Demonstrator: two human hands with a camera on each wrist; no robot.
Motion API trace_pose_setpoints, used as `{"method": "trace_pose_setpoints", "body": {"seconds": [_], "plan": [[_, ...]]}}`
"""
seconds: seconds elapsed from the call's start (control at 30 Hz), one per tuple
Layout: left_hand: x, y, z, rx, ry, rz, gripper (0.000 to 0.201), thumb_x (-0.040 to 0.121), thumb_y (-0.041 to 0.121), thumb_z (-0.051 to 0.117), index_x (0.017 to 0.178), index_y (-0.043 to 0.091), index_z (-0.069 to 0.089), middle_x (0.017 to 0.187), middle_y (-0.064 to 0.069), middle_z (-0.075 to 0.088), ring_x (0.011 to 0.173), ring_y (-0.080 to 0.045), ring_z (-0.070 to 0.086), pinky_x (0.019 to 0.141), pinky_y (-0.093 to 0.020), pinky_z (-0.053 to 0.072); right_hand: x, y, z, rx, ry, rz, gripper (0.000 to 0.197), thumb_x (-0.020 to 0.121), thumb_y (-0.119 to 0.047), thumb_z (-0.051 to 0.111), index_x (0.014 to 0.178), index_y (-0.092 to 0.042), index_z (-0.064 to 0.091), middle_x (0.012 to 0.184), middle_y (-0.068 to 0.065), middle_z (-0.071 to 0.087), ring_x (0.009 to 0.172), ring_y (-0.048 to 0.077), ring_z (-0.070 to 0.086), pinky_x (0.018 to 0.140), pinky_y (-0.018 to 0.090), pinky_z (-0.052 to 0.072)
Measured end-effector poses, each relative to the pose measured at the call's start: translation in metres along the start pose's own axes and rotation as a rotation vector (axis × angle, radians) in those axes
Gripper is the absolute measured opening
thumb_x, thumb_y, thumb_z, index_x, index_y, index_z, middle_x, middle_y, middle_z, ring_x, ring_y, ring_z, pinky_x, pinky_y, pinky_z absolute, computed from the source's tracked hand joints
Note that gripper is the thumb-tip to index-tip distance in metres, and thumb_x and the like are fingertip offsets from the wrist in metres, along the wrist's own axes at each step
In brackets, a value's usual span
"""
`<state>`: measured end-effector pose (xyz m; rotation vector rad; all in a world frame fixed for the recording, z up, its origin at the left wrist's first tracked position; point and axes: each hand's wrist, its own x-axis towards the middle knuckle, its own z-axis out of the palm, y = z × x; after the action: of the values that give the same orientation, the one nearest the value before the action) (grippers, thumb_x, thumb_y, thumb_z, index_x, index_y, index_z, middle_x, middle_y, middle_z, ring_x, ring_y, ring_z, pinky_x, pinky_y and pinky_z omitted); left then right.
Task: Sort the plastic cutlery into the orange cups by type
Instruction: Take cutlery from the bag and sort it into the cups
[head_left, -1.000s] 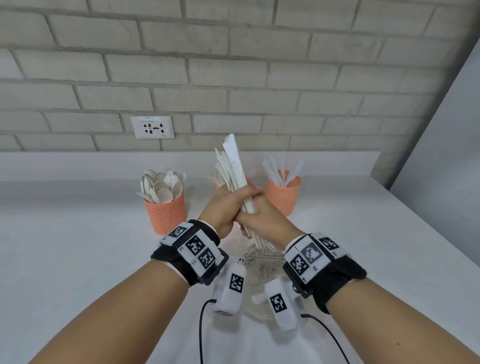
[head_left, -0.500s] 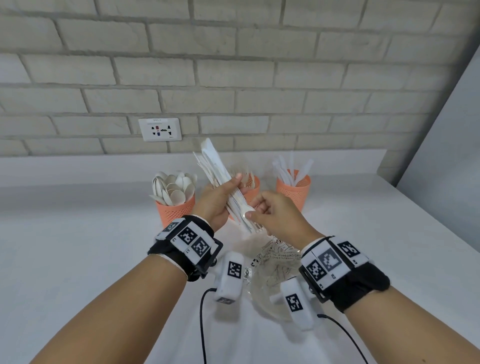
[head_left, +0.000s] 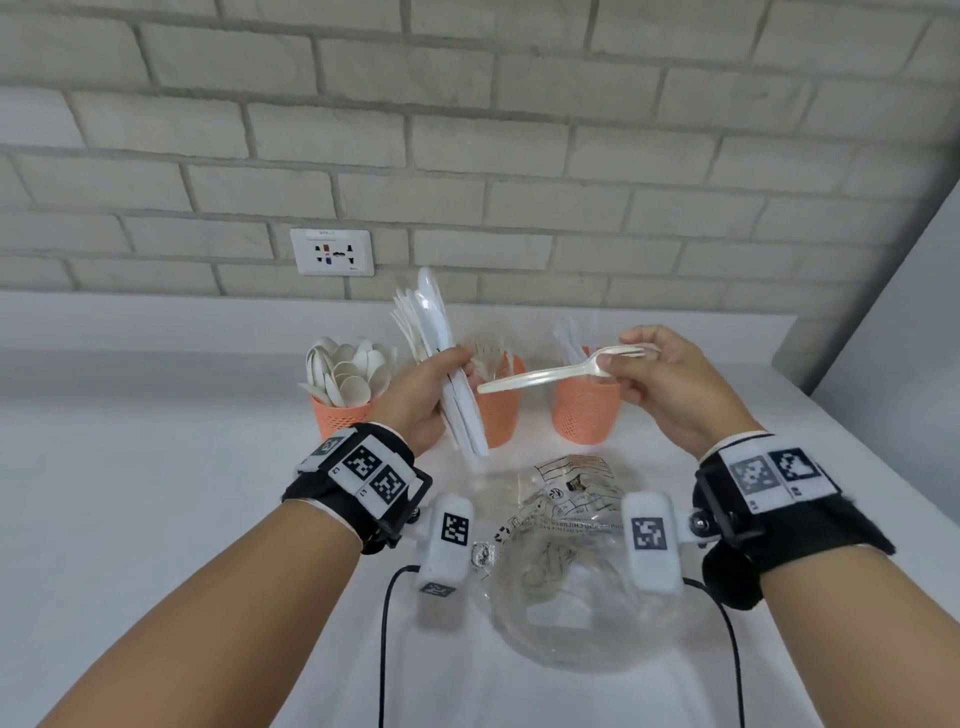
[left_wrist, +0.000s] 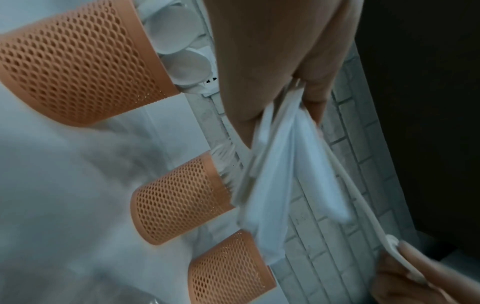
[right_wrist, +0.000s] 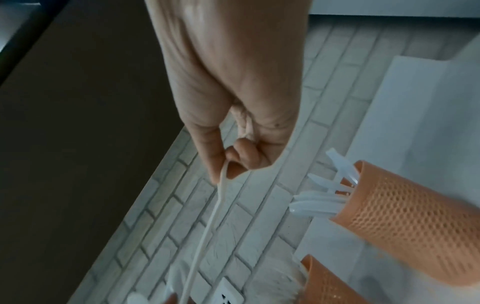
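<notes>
My left hand (head_left: 434, 397) grips a bundle of white plastic cutlery (head_left: 441, 364), upright in front of the middle cup; the bundle (left_wrist: 280, 176) fans out below the fingers in the left wrist view. My right hand (head_left: 660, 384) pinches a single white fork (head_left: 550, 374) near its tines, handle pointing left; that fork (right_wrist: 205, 232) shows edge-on in the right wrist view. Three orange mesh cups stand in a row: the left cup (head_left: 343, 415) holds spoons, the middle cup (head_left: 501, 410) holds forks, the right cup (head_left: 584, 415) holds knives.
A crumpled clear plastic bag (head_left: 576, 571) lies on the white counter (head_left: 156, 519) between my forearms. Black cables (head_left: 384, 649) trail toward me from the wrist cameras. A wall socket (head_left: 332, 252) sits on the brick wall behind the cups.
My hands were together on the bundle. The right hand has drawn one fork out and moved right with it; the left hand keeps the rest.
</notes>
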<state>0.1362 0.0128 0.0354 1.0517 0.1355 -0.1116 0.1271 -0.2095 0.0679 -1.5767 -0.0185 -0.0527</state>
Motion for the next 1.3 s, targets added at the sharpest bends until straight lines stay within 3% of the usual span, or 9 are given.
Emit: {"method": "trace_pose_setpoints", "body": {"seconds": [0.2,0.37,0.5,0.6,0.73,0.87,1.03,1.17,1.3], "plan": [[-0.007,-0.003,0.024,0.160,-0.204,-0.075,0.015,0.091,0.008,0.049,0.078,0.008,0.056,0.067,-0.003,0.053,0.052,-0.009,0.051,0.054,-0.019,0.046,0.017,-0.009,0.020,-0.281,-0.151,-0.066,0.036,0.077,0.004,0.069,0.089,-0.022,0.048,0.074,0.005,0.055,0.052,0.011,0.046,0.047,0.021,0.038],[-0.008,-0.010,0.032,0.207,-0.291,-0.120,0.022,0.091,0.010,0.049,0.110,0.003,0.058,0.096,-0.010,0.064,0.081,-0.017,0.065,0.083,-0.033,0.053,0.031,-0.008,0.046,-0.328,-0.214,-0.079,0.040,0.081,-0.003,0.066,0.112,-0.017,0.045,0.070,0.002,0.054,0.055,0.014,0.051,0.059,0.029,0.043],[-0.005,-0.014,0.032,0.173,-0.198,-0.058,0.016,0.091,0.013,0.052,0.101,0.005,0.063,0.092,-0.007,0.066,0.059,-0.009,0.061,0.061,-0.022,0.056,0.034,-0.003,0.059,-0.387,-0.092,-0.166,0.048,0.083,-0.006,0.063,0.124,-0.017,0.043,0.097,0.003,0.051,0.084,0.018,0.058,0.079,0.031,0.051],[0.002,-0.016,0.026,0.108,-0.067,0.017,0.030,0.093,0.019,0.052,0.116,0.000,0.059,0.098,-0.011,0.064,0.069,-0.012,0.064,0.060,-0.022,0.055,0.018,0.002,0.064,-0.444,-0.169,-0.312,0.037,0.083,-0.016,0.067,0.115,-0.017,0.049,0.096,-0.002,0.049,0.077,0.007,0.051,0.072,0.017,0.044],[0.006,-0.017,0.023,0.046,-0.033,0.010,0.019,0.095,0.021,0.049,0.093,0.007,0.061,0.071,-0.004,0.066,0.062,-0.012,0.067,0.057,-0.024,0.056,0.007,0.015,0.071,-0.785,-0.419,-0.355,0.033,0.086,-0.027,0.064,0.114,-0.014,0.051,0.101,-0.001,0.045,0.083,0.011,0.048,0.065,0.012,0.037],[0.005,-0.020,0.024,0.040,-0.029,0.008,0.017,0.096,0.021,0.047,0.091,0.012,0.061,0.081,-0.006,0.065,0.066,-0.013,0.068,0.059,-0.028,0.058,0.012,0.021,0.072,-0.829,-0.434,-0.374,0.025,0.092,-0.024,0.056,0.110,-0.007,0.055,0.103,-0.001,0.040,0.088,0.012,0.044,0.064,0.010,0.032],[-0.004,-0.019,0.023,0.078,-0.069,-0.035,0.027,0.095,0.017,0.047,0.114,0.001,0.059,0.101,-0.021,0.065,0.082,-0.031,0.068,0.067,-0.047,0.058,0.019,0.024,0.062,-0.599,-0.535,-0.139,0.021,0.097,-0.021,0.048,0.107,-0.005,0.056,0.101,0.015,0.060,0.076,0.022,0.063,0.068,0.031,0.055],[-0.003,-0.022,0.025,0.094,0.010,-0.031,0.035,0.091,0.010,0.055,0.124,-0.002,0.055,0.120,-0.025,0.061,0.106,-0.039,0.062,0.085,-0.055,0.052,0.020,0.029,0.065,-0.623,-0.493,-0.174,0.024,0.096,-0.022,0.042,0.107,-0.006,0.056,0.110,0.015,0.058,0.096,0.030,0.063,0.080,0.041,0.056],[-0.001,-0.023,0.026,0.114,0.052,-0.010,0.032,0.090,0.011,0.058,0.119,-0.002,0.058,0.104,-0.021,0.066,0.091,-0.036,0.066,0.076,-0.056,0.055,0.015,0.031,0.070,-0.534,-0.443,-0.189,0.023,0.098,-0.023,0.039,0.112,-0.011,0.052,0.106,0.016,0.058,0.081,0.025,0.064,0.056,0.027,0.051]]}}
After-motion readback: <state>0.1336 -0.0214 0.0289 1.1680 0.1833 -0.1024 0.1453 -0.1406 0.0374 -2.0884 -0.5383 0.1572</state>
